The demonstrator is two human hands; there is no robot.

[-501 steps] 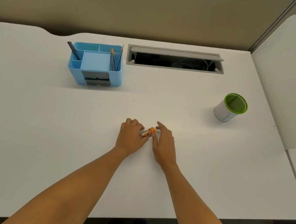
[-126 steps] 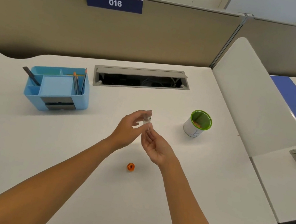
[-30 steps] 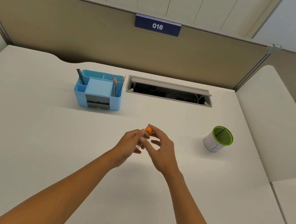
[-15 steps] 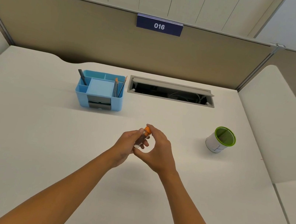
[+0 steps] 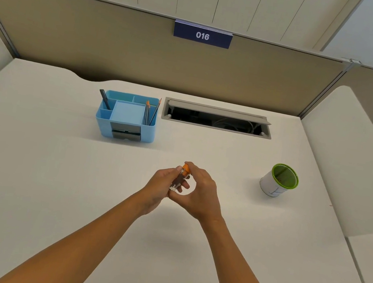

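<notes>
A small clear vial [image 5: 178, 179] with an orange cap [image 5: 186, 167] is held upright above the middle of the white desk [image 5: 30, 165]. My left hand [image 5: 161, 187] grips the vial's body from the left. My right hand [image 5: 199, 192] curls around from the right, its fingertips pinching the orange cap and its thumb under the vial's base. Whatever is inside the vial is too small to make out.
A blue desk organiser [image 5: 127, 116] with pens stands at the back left. A grey open cable tray [image 5: 217, 118] is set into the desk behind. A white cup with a green rim [image 5: 279, 180] stands to the right, next to a white side divider [image 5: 348, 162].
The orange cap lay on the desk 4 s ago and now sits on the vial. Over the last second my right hand has closed further around the cap and vial.
</notes>
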